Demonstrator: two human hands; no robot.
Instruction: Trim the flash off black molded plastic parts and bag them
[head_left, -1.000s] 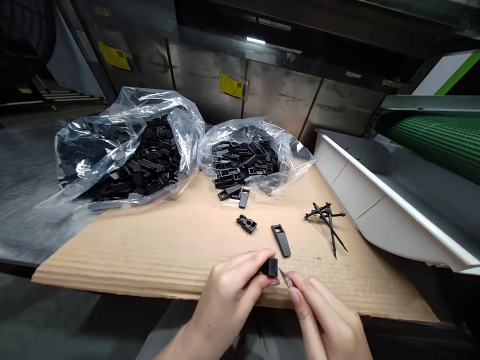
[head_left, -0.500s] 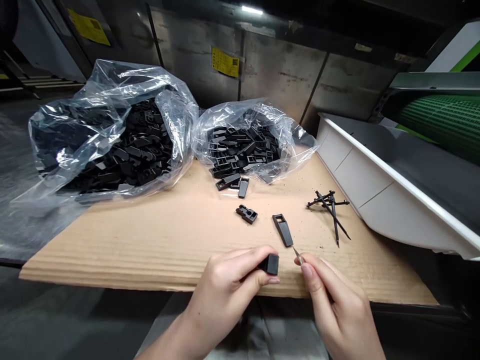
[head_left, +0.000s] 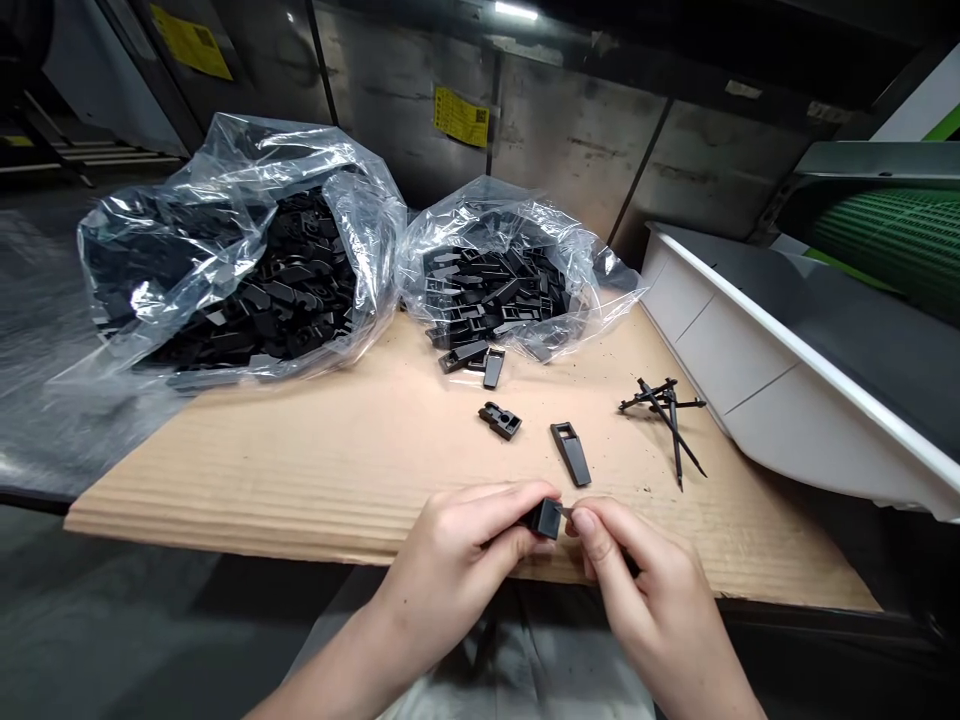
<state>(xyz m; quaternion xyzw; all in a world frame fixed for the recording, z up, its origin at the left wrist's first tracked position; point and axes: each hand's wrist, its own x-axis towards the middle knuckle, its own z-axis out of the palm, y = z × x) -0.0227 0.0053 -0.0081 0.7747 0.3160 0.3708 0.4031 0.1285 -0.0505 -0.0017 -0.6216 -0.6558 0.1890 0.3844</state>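
My left hand [head_left: 465, 555] pinches a small black plastic part [head_left: 544, 518] between thumb and fingers, just above the near edge of the cardboard sheet [head_left: 300, 470]. My right hand [head_left: 645, 600] is closed on a thin blade whose tip [head_left: 568, 512] touches the part's right side. Two loose black parts lie a little beyond the hands: a long flat one [head_left: 571, 453] and a short one [head_left: 501, 420].
Two open clear plastic bags full of black parts stand at the back, a large one [head_left: 240, 260] and a smaller one [head_left: 495, 280]. Thin black plastic sprues [head_left: 666, 412] lie at the right. A white chute [head_left: 795, 370] and green conveyor belt [head_left: 892, 240] border the right side.
My right hand has brought the blade back left against the part held in my left hand; half a second ago the two were apart. The view has shifted slightly.
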